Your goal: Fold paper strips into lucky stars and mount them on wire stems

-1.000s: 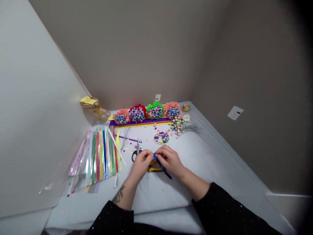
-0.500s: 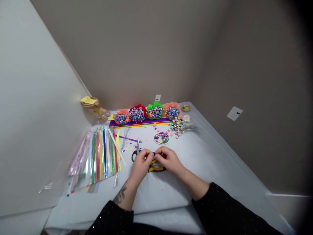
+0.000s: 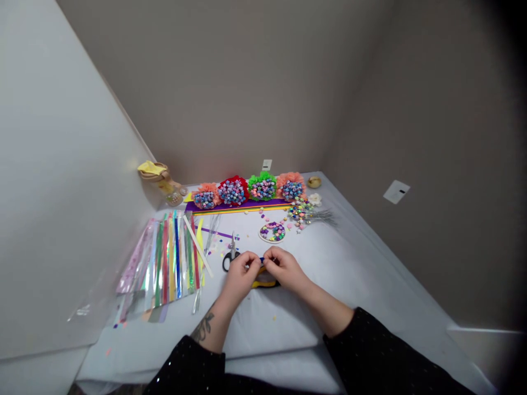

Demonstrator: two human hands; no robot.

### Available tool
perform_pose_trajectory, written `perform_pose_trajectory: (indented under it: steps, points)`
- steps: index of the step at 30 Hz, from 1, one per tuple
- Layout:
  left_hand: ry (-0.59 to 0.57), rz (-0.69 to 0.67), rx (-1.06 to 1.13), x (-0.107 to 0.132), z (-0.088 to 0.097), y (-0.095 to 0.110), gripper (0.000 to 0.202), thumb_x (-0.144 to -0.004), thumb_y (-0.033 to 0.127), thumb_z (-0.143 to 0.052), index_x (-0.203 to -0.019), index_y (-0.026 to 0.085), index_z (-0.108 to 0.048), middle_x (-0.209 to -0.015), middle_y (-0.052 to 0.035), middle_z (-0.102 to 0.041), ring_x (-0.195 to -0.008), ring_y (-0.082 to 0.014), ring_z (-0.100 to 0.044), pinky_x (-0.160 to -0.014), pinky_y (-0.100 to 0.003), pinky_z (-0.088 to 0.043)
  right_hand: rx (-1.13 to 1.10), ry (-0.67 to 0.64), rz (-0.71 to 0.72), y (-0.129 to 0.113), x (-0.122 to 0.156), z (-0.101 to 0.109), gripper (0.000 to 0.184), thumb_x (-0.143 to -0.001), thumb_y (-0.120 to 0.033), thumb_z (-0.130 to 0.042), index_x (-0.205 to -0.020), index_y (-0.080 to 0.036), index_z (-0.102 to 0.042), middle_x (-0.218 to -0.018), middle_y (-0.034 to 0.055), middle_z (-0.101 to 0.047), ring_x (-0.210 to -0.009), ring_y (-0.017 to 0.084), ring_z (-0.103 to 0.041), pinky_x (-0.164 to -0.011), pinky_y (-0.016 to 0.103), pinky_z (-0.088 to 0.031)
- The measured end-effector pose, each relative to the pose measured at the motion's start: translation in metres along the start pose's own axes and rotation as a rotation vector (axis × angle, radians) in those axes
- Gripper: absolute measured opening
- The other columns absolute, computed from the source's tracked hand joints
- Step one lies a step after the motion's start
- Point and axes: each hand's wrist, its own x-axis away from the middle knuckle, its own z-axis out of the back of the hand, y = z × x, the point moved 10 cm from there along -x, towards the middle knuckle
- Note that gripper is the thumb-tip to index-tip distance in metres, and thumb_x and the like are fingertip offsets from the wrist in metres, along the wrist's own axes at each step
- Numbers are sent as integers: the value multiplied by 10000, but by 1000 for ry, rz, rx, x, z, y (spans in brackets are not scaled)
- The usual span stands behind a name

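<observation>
My left hand point(image 3: 241, 277) and my right hand point(image 3: 284, 269) meet fingertip to fingertip over the white table point(image 3: 370, 274). Both pinch a small folded blue paper strip point(image 3: 262, 260) between them; only a sliver of blue shows. Just under the hands lies a yellow-handled tool point(image 3: 263, 283). Black-handled scissors point(image 3: 229, 255) lie right behind my left hand.
A fan of coloured and shiny paper strips point(image 3: 168, 258) lies to the left. A small round plate point(image 3: 272, 232) holds paper stars. Along the back wall stand several paper-star bouquets point(image 3: 247, 191) on a purple sheet. Wired star stems point(image 3: 308, 213) lie at the back right.
The long blue strip that trailed from my right hand a second ago is gone from sight, folded into the small piece between my fingers. Both hands stayed in place.
</observation>
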Motion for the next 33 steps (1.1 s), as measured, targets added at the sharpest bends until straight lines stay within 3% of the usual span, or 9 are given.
perform_pose_trajectory:
  steps: [4,10,13,22,33]
  points:
    - [-18,-2,20,1,-1,1,168,-793,287,-513,-690,156,-535,-631,15,-506,-590,-113,-461,-542,-206,-371,29,21,12,-3,1,3,81,-762,-198,-519,-686,-187,-546,-674,-3,-527,-642,140,-492,-585,249,-392]
    - [-4,-28,42,2,1,2,192,-822,328,-502,-735,161,-543,-674,6,-512,-628,-120,-480,-569,-210,-395,166,257,191,-24,10,25,47,-747,-195,-604,-738,-211,-560,-937,68,-563,-976,237,-482,-872,405,-379]
    - [4,-37,47,3,0,3,193,-822,329,-509,-739,159,-546,-687,-2,-516,-633,-122,-484,-561,-210,-397,142,259,179,-24,12,24,76,-766,-182,-587,-695,-209,-581,-1058,84,-555,-1071,252,-457,-935,434,-343]
    - [72,-89,26,5,4,10,182,-819,317,-513,-737,163,-567,-714,-12,-541,-671,-136,-508,-597,-219,-407,-36,237,62,-14,11,18,94,-778,-196,-567,-685,-198,-578,-1039,85,-559,-1058,233,-506,-942,399,-363]
    - [99,-92,0,6,6,12,166,-794,283,-543,-679,168,-572,-669,0,-539,-650,-137,-506,-599,-229,-390,21,265,192,-25,17,19,79,-798,-170,-540,-745,-208,-584,-993,72,-548,-1000,215,-519,-893,373,-402]
